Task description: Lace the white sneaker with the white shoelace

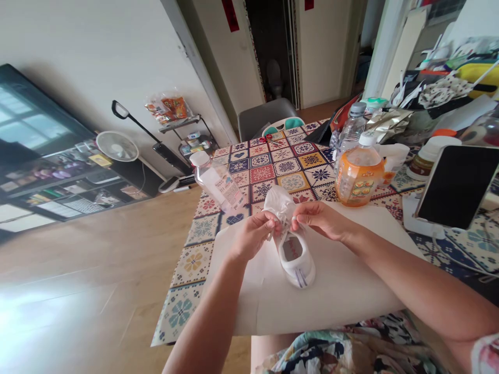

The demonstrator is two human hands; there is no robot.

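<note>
In the head view, the white shoe (286,244) lies sole down on a pale sheet (249,306) upon the table (193,262), its long axis going from the near heel to the far toe, slightly leftward. The left hand (254,232) and right hand (322,221) flank it, about equally near. The fingers of both are pinched closed, apparently on the lace (284,221).

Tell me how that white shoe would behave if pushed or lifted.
The white shoe probably won't roll: it rests with its opening up on the white sheet. It is likely light for its size, being visibly hollow. Its collar looks thick and rounded, so it may give slightly when squeezed.
</note>
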